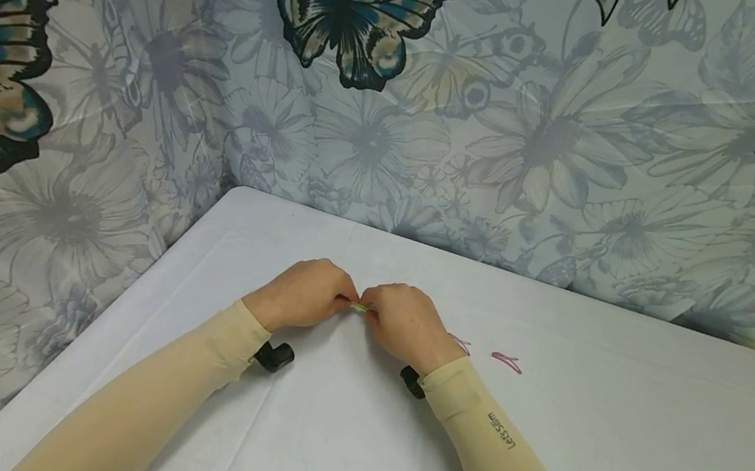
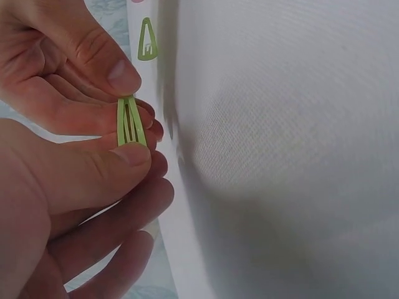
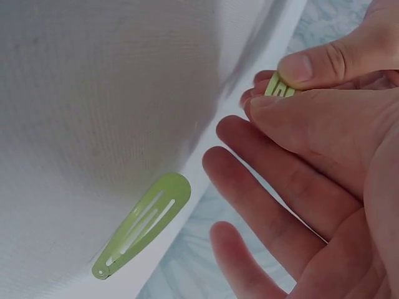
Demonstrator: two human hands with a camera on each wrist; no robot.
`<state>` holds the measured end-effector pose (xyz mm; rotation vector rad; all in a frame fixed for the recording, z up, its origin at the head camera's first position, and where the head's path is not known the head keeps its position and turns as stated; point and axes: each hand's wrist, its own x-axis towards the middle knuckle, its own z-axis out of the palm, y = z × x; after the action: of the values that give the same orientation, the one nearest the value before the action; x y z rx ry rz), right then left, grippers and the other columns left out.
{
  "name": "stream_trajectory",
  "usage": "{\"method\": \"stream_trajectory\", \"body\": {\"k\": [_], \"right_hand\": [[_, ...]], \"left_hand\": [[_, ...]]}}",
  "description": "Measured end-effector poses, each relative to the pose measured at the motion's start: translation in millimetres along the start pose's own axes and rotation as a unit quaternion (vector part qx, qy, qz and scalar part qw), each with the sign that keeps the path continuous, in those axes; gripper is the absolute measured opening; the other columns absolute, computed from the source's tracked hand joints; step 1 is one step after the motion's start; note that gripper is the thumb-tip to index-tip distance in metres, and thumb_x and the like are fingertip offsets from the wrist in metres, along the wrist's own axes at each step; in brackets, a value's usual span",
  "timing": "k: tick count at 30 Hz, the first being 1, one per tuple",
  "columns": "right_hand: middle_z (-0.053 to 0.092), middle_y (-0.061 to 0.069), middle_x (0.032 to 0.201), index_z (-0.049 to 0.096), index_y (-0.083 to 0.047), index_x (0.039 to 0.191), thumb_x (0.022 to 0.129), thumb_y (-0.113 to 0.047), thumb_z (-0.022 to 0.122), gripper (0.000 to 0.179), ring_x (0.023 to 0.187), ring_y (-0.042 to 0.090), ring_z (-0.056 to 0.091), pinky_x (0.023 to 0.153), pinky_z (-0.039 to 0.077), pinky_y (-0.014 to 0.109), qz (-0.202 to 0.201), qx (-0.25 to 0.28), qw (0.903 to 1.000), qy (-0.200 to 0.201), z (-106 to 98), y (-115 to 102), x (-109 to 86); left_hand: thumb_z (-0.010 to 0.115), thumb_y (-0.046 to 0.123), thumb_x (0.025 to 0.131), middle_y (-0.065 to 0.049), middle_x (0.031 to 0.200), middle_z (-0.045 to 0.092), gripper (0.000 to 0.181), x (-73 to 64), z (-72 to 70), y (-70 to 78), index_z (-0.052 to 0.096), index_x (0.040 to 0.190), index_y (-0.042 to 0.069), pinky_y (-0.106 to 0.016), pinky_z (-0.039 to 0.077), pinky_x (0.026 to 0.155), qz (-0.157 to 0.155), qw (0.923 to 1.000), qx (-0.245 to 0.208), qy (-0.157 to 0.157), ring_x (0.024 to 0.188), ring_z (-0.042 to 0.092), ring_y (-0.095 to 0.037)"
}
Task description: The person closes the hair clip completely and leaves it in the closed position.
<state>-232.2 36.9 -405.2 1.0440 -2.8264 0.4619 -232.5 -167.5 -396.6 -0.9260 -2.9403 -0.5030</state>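
A light green snap hair clip [image 2: 129, 121] is stretched between my two hands above the white table. My left hand [image 1: 309, 295] pinches one end of it between thumb and fingers. Opposite, my right hand [image 1: 408, 322] pinches the other end, its remaining fingers loosely spread in the right wrist view. Only the middle of the clip shows; both ends are covered by thumbs. A second green hair clip [image 3: 143, 227] lies in the right wrist view, and a green clip [image 2: 148, 40] also appears beyond the hands in the left wrist view.
A pink hair clip [image 1: 506, 362] lies on the white table [image 1: 613, 442] to the right, with another pink clip [image 1: 461, 344] partly behind my right wrist. Butterfly-patterned cloth [image 1: 376, 152] hangs along the table's back and left edges. Black wrist cameras [image 1: 275, 357] sit under the sleeves.
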Motion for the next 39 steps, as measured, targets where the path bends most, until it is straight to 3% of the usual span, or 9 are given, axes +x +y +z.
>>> {"method": "stream_trajectory", "body": {"k": [11, 30, 39], "right_hand": [[0.083, 0.0, 0.094, 0.085, -0.013, 0.101, 0.094, -0.002, 0.076, 0.016, 0.08, 0.02, 0.075, 0.075, 0.061, 0.039, -0.015, 0.002, 0.9998, 0.013, 0.3, 0.5, -0.2], [0.084, 0.004, 0.096, 0.086, -0.01, 0.103, 0.093, 0.002, 0.078, 0.018, 0.085, 0.022, 0.08, 0.08, 0.064, 0.038, -0.051, 0.002, 0.9979, 0.039, 0.6, 4.0, 0.0], [0.084, 0.004, 0.093, 0.086, -0.01, 0.1, 0.091, 0.006, 0.077, 0.02, 0.082, 0.022, 0.079, 0.078, 0.063, 0.038, -0.06, 0.0, 0.9967, 0.054, 1.3, 5.3, 0.1]], "left_hand": [[0.079, 0.005, 0.096, 0.005, 0.101, 0.084, 0.019, -1.1, -1.1, -2.7, 0.088, 0.1, 0.02, -0.032, 0.059, 0.075, 0.016, 0.9997, 0.006, 0.015, 0.084, 0.072, -0.012], [0.078, 0.002, 0.096, 0.002, 0.106, 0.085, 0.02, 0.2, 0.1, -1.2, 0.089, 0.105, 0.017, -0.036, 0.063, 0.084, 0.02, 0.9997, -0.002, 0.015, 0.095, 0.079, -0.017], [0.079, 0.0, 0.094, 0.002, 0.101, 0.085, 0.02, 0.4, 0.5, -1.8, 0.089, 0.1, 0.016, -0.034, 0.061, 0.077, 0.021, 0.9995, -0.004, 0.021, 0.084, 0.073, -0.013]]}}
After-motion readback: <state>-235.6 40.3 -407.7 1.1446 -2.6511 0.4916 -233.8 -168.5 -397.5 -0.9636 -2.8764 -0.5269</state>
